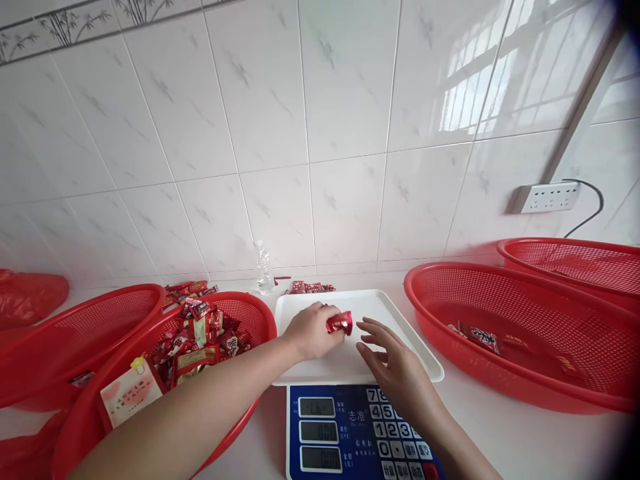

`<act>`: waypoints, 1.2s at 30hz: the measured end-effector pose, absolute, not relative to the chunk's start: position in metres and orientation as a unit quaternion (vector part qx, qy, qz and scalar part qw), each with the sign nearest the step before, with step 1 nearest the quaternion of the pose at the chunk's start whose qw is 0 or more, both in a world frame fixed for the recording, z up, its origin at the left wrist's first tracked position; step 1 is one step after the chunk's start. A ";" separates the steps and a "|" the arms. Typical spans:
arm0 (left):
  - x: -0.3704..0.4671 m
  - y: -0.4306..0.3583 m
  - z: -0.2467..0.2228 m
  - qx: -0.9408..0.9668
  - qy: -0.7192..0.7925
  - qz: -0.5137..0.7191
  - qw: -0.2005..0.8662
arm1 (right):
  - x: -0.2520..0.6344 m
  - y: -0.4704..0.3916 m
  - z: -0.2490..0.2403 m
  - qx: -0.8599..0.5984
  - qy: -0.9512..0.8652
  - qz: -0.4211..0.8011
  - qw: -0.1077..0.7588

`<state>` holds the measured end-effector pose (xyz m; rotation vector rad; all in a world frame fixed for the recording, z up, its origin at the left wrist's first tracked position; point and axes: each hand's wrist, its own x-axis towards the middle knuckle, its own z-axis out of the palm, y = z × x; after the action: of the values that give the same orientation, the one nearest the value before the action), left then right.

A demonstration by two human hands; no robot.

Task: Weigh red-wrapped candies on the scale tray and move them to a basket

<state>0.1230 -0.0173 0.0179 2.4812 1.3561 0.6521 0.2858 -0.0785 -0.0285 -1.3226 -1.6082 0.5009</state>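
Observation:
My left hand (315, 330) is closed around a red wrapped candy (341, 323), whose shiny end sticks out past the fingers. It hovers over the white weighing tray (360, 300) of a blue digital scale (357, 433). Just right of the candy, my right hand (390, 353) is held with fingers apart and nothing in them. To the left, a red basket (260, 313) holds many red and gold wrapped candies (200, 340) and a pale printed card box (131, 392). Part of that basket is hidden by my left forearm.
At right, a red basket (430, 280) contains a few packets (477, 337), with another red basket (590, 253) behind. A clear plastic bottle (263, 268) and red packets (309, 287) stand by the tiled wall. Another red basket (125, 300) and red bag (30, 297) lie far left. A power strip (547, 198) hangs right.

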 end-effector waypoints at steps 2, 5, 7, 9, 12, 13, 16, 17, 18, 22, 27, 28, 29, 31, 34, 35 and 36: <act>0.110 -0.017 0.031 0.831 0.465 0.286 0.110 | 0.285 -0.078 -0.029 -0.542 -0.657 0.192 0.488; 0.073 -0.016 0.053 0.812 0.464 0.347 0.064 | 0.285 -0.078 -0.031 -0.548 -0.662 0.176 0.480; 0.036 -0.015 0.068 0.794 0.496 0.352 0.014 | 0.286 -0.078 -0.033 -0.553 -0.673 0.173 0.460; -0.009 -0.014 0.082 0.759 0.557 0.334 -0.052 | 0.287 -0.077 -0.034 -0.557 -0.682 0.169 0.443; -0.084 -0.016 0.101 0.675 0.676 0.252 -0.156 | 0.287 -0.076 -0.036 -0.564 -0.682 0.161 0.436; -0.109 -0.019 0.106 0.638 0.713 0.227 -0.182 | 0.287 -0.076 -0.036 -0.566 -0.682 0.159 0.435; -0.172 -0.028 0.115 0.570 0.784 0.146 -0.197 | 0.286 -0.075 -0.037 -0.570 -0.684 0.158 0.427; -0.189 -0.030 0.115 0.564 0.795 0.124 -0.187 | 0.286 -0.075 -0.037 -0.571 -0.685 0.158 0.424; -0.202 -0.032 0.114 0.557 0.804 0.108 -0.175 | 0.286 -0.075 -0.037 -0.572 -0.686 0.158 0.421; -0.215 -0.024 0.101 0.551 0.813 0.109 -0.151 | 0.285 -0.075 -0.038 -0.580 -0.689 0.155 0.406; -0.140 -0.015 0.075 0.657 0.738 0.144 -0.053 | 0.286 -0.077 -0.036 -0.573 -0.695 0.161 0.404; -0.118 -0.019 0.069 0.701 0.702 0.125 0.019 | 0.286 -0.077 -0.035 -0.571 -0.696 0.162 0.404; -0.096 -0.025 0.063 0.741 0.659 0.096 0.089 | 0.286 -0.078 -0.035 -0.570 -0.698 0.163 0.402; -0.057 -0.041 0.050 0.799 0.563 -0.013 0.208 | 0.286 -0.079 -0.035 -0.569 -0.701 0.161 0.399; -0.020 -0.062 0.033 0.780 0.551 -0.156 0.254 | 0.286 -0.079 -0.037 -0.569 -0.706 0.155 0.393; -0.012 -0.067 0.028 0.767 0.566 -0.182 0.241 | 0.286 -0.079 -0.038 -0.569 -0.707 0.153 0.391; -0.007 -0.069 0.024 0.761 0.578 -0.195 0.220 | 0.286 -0.079 -0.039 -0.568 -0.709 0.151 0.390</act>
<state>-0.0074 -0.0692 0.0238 2.1051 1.5999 -0.5381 0.2859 -0.0786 -0.0388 -1.4427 -1.8030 0.3834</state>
